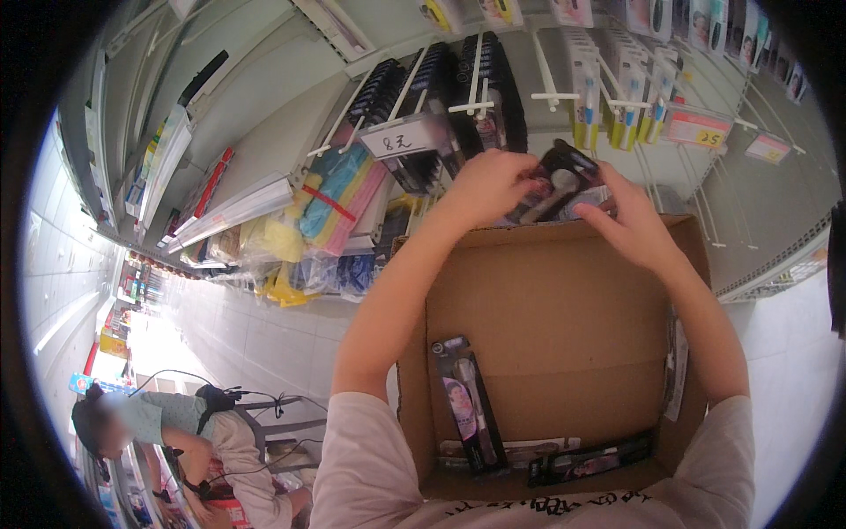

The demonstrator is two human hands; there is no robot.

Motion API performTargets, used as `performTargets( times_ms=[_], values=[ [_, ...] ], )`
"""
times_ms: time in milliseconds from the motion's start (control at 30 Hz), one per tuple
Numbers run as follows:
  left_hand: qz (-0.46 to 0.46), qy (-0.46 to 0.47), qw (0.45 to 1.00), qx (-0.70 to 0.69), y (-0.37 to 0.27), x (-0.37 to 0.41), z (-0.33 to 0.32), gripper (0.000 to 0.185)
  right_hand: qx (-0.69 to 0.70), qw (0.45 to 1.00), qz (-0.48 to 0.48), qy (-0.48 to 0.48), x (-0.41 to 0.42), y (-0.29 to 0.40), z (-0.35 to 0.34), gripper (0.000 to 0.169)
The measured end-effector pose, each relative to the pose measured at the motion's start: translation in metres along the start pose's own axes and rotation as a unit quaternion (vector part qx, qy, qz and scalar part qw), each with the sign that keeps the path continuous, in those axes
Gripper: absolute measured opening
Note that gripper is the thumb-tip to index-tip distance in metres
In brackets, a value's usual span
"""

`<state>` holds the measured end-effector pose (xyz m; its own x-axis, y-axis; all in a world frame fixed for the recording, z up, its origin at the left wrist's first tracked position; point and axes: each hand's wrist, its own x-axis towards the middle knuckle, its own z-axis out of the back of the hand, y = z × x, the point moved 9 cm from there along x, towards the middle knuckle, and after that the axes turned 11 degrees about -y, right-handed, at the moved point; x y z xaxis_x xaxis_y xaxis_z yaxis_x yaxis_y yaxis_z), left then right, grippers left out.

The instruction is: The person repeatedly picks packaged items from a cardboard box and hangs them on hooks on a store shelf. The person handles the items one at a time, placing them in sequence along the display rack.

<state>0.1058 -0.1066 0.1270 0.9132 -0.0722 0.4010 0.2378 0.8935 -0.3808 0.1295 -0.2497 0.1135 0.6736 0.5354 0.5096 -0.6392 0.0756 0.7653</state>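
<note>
Between my two hands, above the far rim of an open cardboard box (542, 297), are black packs of cosmetic brushes (563, 180), tilted. My left hand (496, 177) grips their left side, its fingertips partly hidden behind them. My right hand (628, 208) holds the upper right edge, with the thumb apart from the fingers below it. How many packs are held cannot be told. Inside the box, one brush pack (469, 403) leans along the left wall. Another brush pack (591, 457) lies near the side closest to me.
Rows of black brush packs (423, 86) hang on metal hooks (470, 106) behind my hands. Right of them hang yellow-and-white blister packs (624, 99) and price tags (697, 125). Folded coloured cloths (344, 192) sit at left. A person (192, 430) bends beside a stool (284, 416).
</note>
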Motion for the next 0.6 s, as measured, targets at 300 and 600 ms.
performTargets(
  times_ms=[300, 600],
  values=[
    [0.155, -0.076, 0.980, 0.099, 0.090, 0.004, 0.017, 0.024, -0.050, 0.997, 0.055, 0.022, -0.004, 0.007, -0.004, 0.043],
    [0.178, -0.170, 0.963, 0.105, 0.114, 0.001, 0.029, 0.029, -0.069, 0.994, 0.076, 0.021, -0.007, 0.010, -0.004, 0.038]
  ],
)
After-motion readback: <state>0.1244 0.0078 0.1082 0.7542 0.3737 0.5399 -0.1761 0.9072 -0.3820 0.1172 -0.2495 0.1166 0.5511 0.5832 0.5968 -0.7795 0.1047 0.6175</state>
